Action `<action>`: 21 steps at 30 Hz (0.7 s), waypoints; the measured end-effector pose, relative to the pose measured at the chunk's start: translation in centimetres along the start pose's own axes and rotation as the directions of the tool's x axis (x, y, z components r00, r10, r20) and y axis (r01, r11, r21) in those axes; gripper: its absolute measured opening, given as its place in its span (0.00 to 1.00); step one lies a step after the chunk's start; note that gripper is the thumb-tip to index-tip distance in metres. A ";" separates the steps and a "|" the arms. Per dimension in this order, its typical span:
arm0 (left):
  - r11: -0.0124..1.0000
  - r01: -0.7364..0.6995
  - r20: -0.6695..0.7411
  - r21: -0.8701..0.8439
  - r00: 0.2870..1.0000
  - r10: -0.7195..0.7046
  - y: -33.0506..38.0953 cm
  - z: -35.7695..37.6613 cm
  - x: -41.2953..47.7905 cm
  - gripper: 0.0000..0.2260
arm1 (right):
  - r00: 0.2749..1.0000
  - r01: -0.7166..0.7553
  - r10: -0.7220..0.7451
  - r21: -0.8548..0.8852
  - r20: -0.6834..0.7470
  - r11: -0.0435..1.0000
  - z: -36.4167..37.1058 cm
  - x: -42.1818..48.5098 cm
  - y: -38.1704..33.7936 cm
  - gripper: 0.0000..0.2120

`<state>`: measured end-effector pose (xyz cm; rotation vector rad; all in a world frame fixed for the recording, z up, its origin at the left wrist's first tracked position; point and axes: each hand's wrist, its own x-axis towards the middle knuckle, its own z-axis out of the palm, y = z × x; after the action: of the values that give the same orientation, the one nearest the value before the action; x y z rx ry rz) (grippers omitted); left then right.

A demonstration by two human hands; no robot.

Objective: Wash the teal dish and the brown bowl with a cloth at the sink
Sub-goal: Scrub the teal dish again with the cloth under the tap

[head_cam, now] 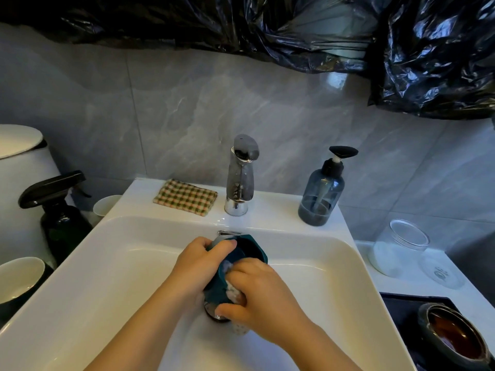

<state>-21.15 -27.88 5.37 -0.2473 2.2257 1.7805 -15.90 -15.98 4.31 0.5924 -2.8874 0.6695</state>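
Over the middle of the white sink [134, 250], tilted on edge with its opening facing away: a teal dish [242, 259]. Gripped at the rim by the left hand [199, 261], fingers curled around its far side. Rubbed along the near outer wall with a pale, sudsy cloth [233, 291], bunched under the curled fingers of the right hand [258, 287]. Probably rigid, breakable ceramic, slippery with soap; best held firmly by the rim, low over the basin. Off to the right on a dark mat [401, 306], well apart from the hands: the brown bowl [455, 336], not yet washed.
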 end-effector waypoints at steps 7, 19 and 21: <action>0.950 0.066 0.089 -0.306 0.995 -0.040 0.7 0.5 -0.6 0.16 | 0.973 -0.199 0.207 0.080 -0.099 0.977 0.7 0.2 -0.6 0.13; 0.921 0.007 -0.065 -0.391 0.997 -0.035 -0.7 -0.1 -0.7 0.12 | 0.990 -0.137 0.136 -0.019 -0.037 0.990 0.8 0.2 -0.9 0.07; 0.939 -0.008 -0.061 -0.344 0.998 -0.014 -0.6 -0.5 -0.6 0.11 | 0.996 -0.082 0.086 -0.196 0.015 0.977 0.2 0.1 -0.3 0.18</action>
<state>-20.40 -28.52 5.11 -0.3814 1.9356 2.1822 -15.86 -16.35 4.23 0.4573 -2.9663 0.3833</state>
